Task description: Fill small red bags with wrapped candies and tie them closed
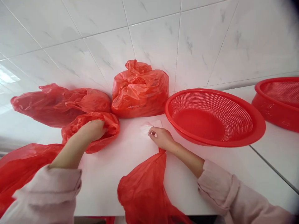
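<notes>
My left hand [94, 129] reaches into the mouth of a small red plastic bag [104, 144]; its fingers are hidden inside. Over the tabletop, my right hand [162, 137] is closed, thumb and fingertips curled together beside a thin white piece [145, 128] that looks like paper or film. Whether the fingertips grip that piece cannot be made out. Below this hand, the narrow twisted top of another red plastic bag [146, 183] meets the underside of the wrist, and its wide part spreads towards the front edge.
Against the tiled wall stand a full, tied red bag [140, 96] and a long red bag [56, 104]. More red plastic [25, 165] lies at left. A red perforated basket [198, 124] sits at right, with a second red basket [275, 109] beyond. A seam crosses the white table [100, 186] at right.
</notes>
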`<state>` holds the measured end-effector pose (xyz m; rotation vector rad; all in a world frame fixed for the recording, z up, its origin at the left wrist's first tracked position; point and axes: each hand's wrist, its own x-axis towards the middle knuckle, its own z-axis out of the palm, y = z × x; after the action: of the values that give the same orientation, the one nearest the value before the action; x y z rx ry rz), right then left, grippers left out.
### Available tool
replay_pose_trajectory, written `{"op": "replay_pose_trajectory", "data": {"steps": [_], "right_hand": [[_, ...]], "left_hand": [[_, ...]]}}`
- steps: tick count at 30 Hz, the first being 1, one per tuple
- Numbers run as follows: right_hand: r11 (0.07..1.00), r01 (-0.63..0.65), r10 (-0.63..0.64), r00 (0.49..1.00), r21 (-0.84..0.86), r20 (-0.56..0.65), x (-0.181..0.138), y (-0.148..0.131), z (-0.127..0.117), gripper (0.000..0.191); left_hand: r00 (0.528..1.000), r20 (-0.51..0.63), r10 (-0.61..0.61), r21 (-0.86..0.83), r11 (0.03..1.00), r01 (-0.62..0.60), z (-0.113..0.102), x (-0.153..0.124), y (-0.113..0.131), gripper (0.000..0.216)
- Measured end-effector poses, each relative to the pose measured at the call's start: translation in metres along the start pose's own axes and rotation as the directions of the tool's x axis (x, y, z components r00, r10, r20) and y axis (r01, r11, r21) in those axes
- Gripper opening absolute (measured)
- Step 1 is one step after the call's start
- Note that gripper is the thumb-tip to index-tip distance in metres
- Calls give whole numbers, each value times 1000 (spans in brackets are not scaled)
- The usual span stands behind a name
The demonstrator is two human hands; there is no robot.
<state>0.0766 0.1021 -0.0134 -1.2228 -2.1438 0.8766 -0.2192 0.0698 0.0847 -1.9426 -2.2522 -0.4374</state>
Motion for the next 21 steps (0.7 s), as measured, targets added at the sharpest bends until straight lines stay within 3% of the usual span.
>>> {"op": "replay_pose_trajectory", "data": {"steps": [3, 4, 5, 6, 8, 9, 10, 11, 13, 15, 19, 21], "right_hand": [[989, 5, -3, 1000, 150, -12, -10, -11, -23, 19], [970, 39, -33, 999, 239, -26, -12, -19, -32, 19], [937, 84, -68, 996, 338, -57, -14, -28, -42, 19], [892, 134, -98, 990, 433, -104, -16, -37, -53, 17], [784, 211, -111, 973, 583, -204, -18, -51, -74, 13], [740, 225, -98, 968, 633, -230, -20, -56, -83, 14], [696, 229, -83, 967, 680, -241, -23, -59, -91, 16], [653, 233, -72, 966, 721, -247, -28, -60, -98, 18], [602, 241, -65, 965, 762, -253, -41, -59, -105, 21], [653, 228, -78, 969, 722, -236, -59, -55, -104, 20], [898, 144, -156, 988, 416, -7, -94, -47, -87, 11], [957, 192, -219, 970, 216, 107, -107, -46, -79, 3]], "left_hand": [[996, 82, 26, -6, 1000, -26, -25, -40, 48, 18], [990, 113, 82, -118, 991, -69, -29, -56, 69, 28], [960, 197, 199, -293, 946, -136, -29, -71, 90, 39], [901, 291, 320, -467, 870, -158, -27, -84, 110, 45], [780, 432, 453, -668, 741, -60, -18, -102, 139, 38], [745, 467, 477, -727, 687, 16, -13, -107, 147, 31], [740, 479, 471, -771, 630, 98, -9, -109, 151, 26], [768, 468, 437, -810, 560, 174, -4, -108, 151, 23], [869, 387, 309, -887, 383, 259, 2, -105, 143, 18], [947, 271, 171, -943, 246, 226, 6, -103, 132, 11], [985, 153, 77, -967, 219, 133, 16, -111, 121, 13], [988, 151, 36, -960, 245, 138, 25, -116, 120, 18]]}}
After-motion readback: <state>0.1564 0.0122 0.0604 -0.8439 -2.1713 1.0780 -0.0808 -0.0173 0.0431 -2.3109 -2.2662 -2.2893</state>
